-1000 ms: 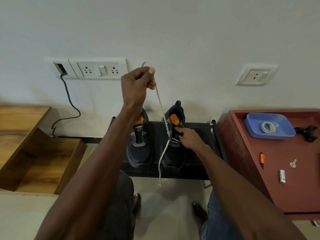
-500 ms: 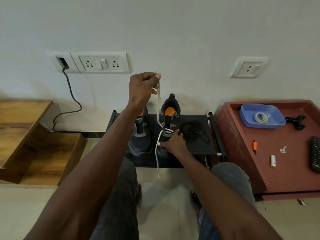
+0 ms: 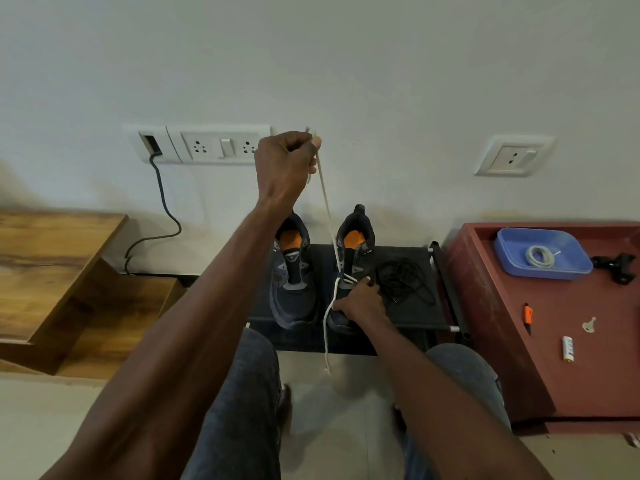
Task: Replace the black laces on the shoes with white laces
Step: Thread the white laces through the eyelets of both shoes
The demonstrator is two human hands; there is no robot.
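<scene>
Two dark shoes with orange insoles stand side by side on a low black rack (image 3: 408,317). The left shoe (image 3: 292,271) has no lace. My left hand (image 3: 287,164) is raised high and pinches one end of a white lace (image 3: 325,202), pulled taut up from the right shoe (image 3: 356,251). My right hand (image 3: 360,299) rests on the front of that shoe, fingers over the threaded lace. The lace's other end hangs down past the rack. Loose black laces (image 3: 403,280) lie in a tangle on the rack, right of the shoes.
A dark red table (image 3: 554,341) on the right carries a blue tray (image 3: 575,261) with a coiled white lace (image 3: 538,256), a black clip, an orange-tipped tool, a key and a small white item. Wooden steps (image 3: 52,271) are on the left. Wall sockets and a cable are behind.
My left hand has lifted the white lace higher again, drawing it tight. My right hand stays pressed on the right shoe. The camera view shifted slightly.
</scene>
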